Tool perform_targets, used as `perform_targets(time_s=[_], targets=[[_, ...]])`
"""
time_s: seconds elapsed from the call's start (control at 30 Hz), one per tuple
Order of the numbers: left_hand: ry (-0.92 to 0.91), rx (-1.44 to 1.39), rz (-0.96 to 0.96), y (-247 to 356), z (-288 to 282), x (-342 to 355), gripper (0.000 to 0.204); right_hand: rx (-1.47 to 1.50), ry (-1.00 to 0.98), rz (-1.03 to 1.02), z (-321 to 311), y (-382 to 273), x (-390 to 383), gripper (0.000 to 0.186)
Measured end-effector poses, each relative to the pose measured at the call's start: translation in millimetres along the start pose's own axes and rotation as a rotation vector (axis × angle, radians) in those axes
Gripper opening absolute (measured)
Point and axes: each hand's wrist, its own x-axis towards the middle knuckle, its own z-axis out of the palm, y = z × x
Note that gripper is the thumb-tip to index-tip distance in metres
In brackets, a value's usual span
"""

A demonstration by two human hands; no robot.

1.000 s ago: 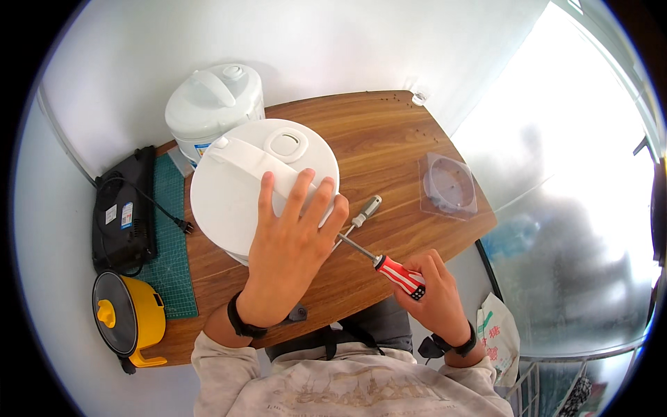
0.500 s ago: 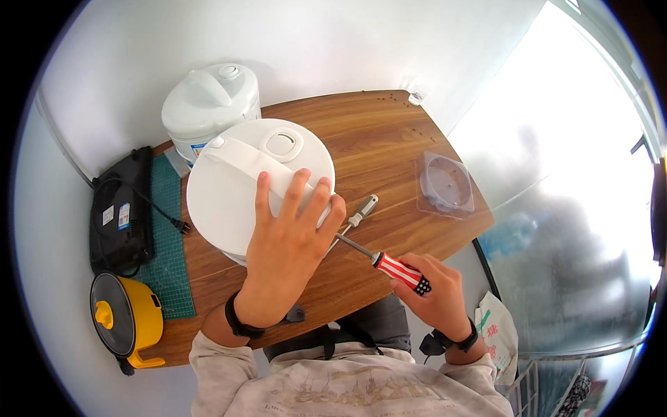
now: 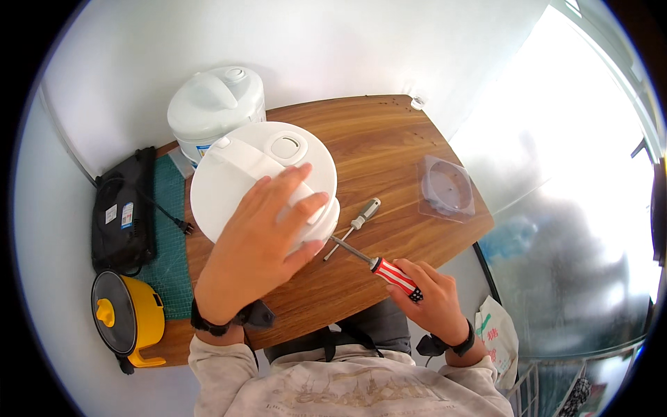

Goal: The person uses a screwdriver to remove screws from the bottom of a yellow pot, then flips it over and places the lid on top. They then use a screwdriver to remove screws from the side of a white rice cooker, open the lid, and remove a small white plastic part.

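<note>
A round white rice cooker with a handle across its lid stands on the wooden table. My left hand lies over the near right part of the lid and handle, fingers spread, gripping nothing. In my right hand is a screwdriver with a red, white and black handle, my fingers wrapped round its grip. Its shaft points up and left, with the tip at the cooker's lower right side; whether it touches a screw cannot be made out. A second screwdriver, grey-handled, lies on the table just beyond that shaft.
Another white rice cooker stands behind, by the wall. To the left are a black appliance with a cord, a green cutting mat and a yellow pot. A clear plastic tray sits near the right table edge.
My left hand has slid left and down across the lid, its thumb now showing at the cooker's near edge. The right hand and screwdriver have hardly moved.
</note>
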Motion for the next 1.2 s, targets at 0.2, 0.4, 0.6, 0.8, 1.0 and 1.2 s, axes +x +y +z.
perform_targets(time_s=[0.2, 0.4, 0.6, 0.8, 1.0, 1.2], targets=[[0.131, 0.284, -0.061, -17, -10, 7, 0.041, -0.072, 0.0, -0.048, 0, 0, 0, 0.04], [0.099, 0.244, -0.138, -23, 0, 8, 0.046, -0.251, -0.009, -0.114, 2, -6, -3, 0.042], [0.12, 0.259, -0.161, -20, 4, 10, 0.049, -0.265, -0.004, -0.14, 4, -5, 3, 0.041], [0.124, 0.248, -0.164, -20, 3, 12, 0.054, -0.146, -0.047, -0.072, -1, -3, 7, 0.04], [0.15, 0.246, -0.17, -18, 6, 12, 0.053, 0.011, -0.089, 0.042, -3, 0, 10, 0.036], [0.149, 0.245, -0.169, -18, 6, 13, 0.054, 0.192, -0.125, 0.118, -7, 5, 15, 0.033]])
